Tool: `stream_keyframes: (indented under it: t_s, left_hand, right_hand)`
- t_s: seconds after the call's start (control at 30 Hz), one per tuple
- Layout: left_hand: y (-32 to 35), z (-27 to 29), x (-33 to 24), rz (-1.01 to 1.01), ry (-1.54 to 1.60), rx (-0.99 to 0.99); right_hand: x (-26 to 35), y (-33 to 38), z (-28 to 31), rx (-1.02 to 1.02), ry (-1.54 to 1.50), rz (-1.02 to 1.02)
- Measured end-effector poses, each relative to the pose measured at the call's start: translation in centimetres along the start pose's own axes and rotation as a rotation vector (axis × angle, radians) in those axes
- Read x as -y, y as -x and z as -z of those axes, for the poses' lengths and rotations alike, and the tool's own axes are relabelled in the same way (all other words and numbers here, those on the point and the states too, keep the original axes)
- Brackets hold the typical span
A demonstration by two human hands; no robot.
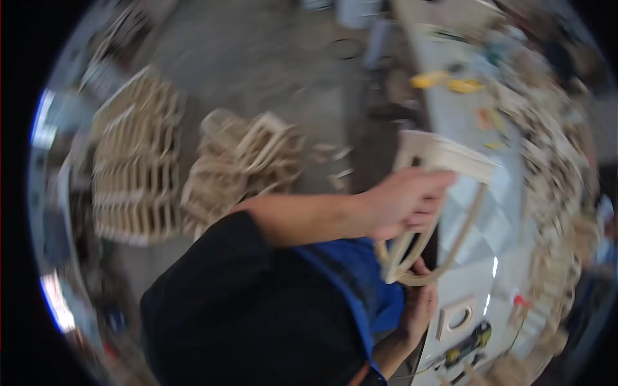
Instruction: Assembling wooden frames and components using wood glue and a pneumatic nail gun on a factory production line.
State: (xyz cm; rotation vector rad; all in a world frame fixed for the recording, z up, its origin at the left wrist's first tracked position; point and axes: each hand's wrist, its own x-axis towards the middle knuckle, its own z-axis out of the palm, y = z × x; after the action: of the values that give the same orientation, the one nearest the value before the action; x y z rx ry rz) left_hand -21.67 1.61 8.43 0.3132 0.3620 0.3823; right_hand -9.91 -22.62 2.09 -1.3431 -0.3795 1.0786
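A pale wooden frame (pixel 473 215) is held up at the left edge of the white worktable, with a flat board at its top and curved rails meeting in a rounded lower end. My left hand (pixel 412 202) is closed around it just below the board. At the rounded end is my right hand (pixel 420 303), lower and nearer my body; its fingers are partly hidden behind the rail and appear to grip it. Close to that hand on the table lies a small square wooden piece (pixel 446 325) with a round hole. The picture is blurred by motion.
On the white table (pixel 508 276) are a yellow-and-black hand tool (pixel 468 344), yellow objects (pixel 465 85) farther off, and a long heap of wooden parts (pixel 557 167) along the right. Stacked wooden frames (pixel 135 167) and a loose pile (pixel 248 151) stand on the floor (pixel 257 58) at left.
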Motion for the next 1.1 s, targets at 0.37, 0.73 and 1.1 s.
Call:
stream_keyframes:
  t_s: [0.37, 0.73, 1.1]
  left_hand:
    - [10.1, 12.0, 2.2, -0.577, -1.405, -0.476]
    - [14.4, 38.4, -16.0, -0.487, -1.248, -1.382]
    - [3.1, 60.7, -29.9, 0.111, -2.197, -1.225]
  right_hand:
    - [-4.5, -8.2, -13.1, 0.359, 0.085, -0.283]
    - [-6.6, -8.5, -12.7, 0.437, 0.583, -0.091]
    - [-8.6, -4.1, 1.4, -0.181, 0.866, -0.17]
